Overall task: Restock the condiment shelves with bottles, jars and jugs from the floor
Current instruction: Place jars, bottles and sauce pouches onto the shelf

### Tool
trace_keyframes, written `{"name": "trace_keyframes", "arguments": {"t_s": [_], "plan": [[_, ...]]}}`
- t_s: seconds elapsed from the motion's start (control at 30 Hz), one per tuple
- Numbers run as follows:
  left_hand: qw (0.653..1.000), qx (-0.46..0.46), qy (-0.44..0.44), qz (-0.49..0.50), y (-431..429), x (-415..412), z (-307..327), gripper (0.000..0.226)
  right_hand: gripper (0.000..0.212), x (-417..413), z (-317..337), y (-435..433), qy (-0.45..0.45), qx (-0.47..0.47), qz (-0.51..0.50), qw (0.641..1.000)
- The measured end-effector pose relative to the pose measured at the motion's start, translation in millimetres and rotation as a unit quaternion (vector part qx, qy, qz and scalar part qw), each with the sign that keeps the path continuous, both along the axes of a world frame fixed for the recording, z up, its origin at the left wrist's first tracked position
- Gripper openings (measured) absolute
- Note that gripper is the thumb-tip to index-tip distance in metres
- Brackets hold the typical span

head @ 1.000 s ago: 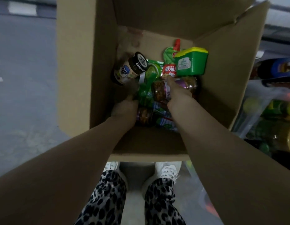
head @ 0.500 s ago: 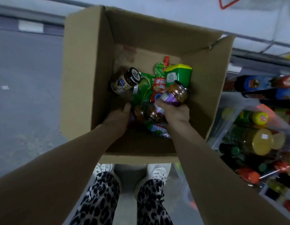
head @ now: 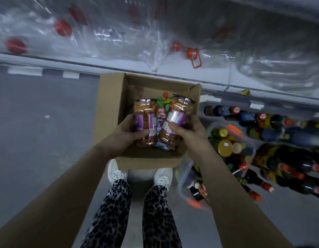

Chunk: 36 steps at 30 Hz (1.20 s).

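Note:
Two glass jars with purple labels and brownish contents are held side by side above an open cardboard box point(head: 110, 108) on the floor. My left hand point(head: 130, 133) grips the left jar point(head: 143, 119) around its lower half. My right hand point(head: 189, 130) grips the right jar point(head: 176, 119), which tilts slightly to the right. Between the jars a green and red sauce pouch point(head: 162, 108) shows inside the box. The other things in the box are hidden behind the jars.
A low white shelf edge point(head: 226, 86) runs behind the box, with plastic-wrapped jugs with red caps point(head: 63, 28) above it. Several dark sauce bottles point(head: 280, 133) and a clear plastic tub point(head: 183, 174) of bottles stand on the floor to the right. Grey floor lies to the left.
Both hands have risen out of the box, each with a jar. The left hand took hold of a second jar. The view has pulled back and upward, showing the shelf.

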State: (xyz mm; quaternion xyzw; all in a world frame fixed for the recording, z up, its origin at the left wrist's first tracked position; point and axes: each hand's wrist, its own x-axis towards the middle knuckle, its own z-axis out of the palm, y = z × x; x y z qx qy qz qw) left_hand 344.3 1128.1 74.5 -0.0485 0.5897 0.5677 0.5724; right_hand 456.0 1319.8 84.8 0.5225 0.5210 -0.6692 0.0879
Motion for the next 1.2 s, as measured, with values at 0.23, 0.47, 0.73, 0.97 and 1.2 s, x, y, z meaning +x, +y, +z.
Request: {"name": "trace_keyframes", "arguments": {"t_s": [0.23,0.47,0.73,0.97,1.2], "plan": [[0.999,0.013,0.043,-0.013,-9,-12,150,0.062,0.062,-9,149,-9,0.057,0.052,0.062,0.995],[0.994,0.096,0.035,0.037,-19,-14,284,0.066,0.061,-14,281,-24,0.11,0.097,0.111,0.983],[0.985,0.121,0.116,0.033,-30,-18,402,0.068,0.066,-19,414,-38,0.201,0.121,0.126,0.964],[0.966,0.18,0.185,0.007,-29,-39,501,0.064,0.055,-29,512,-37,0.261,0.14,0.155,0.942],[0.932,0.231,0.278,0.019,-11,-67,592,0.061,0.056,-45,605,-29,0.348,0.212,0.105,0.907]]}}
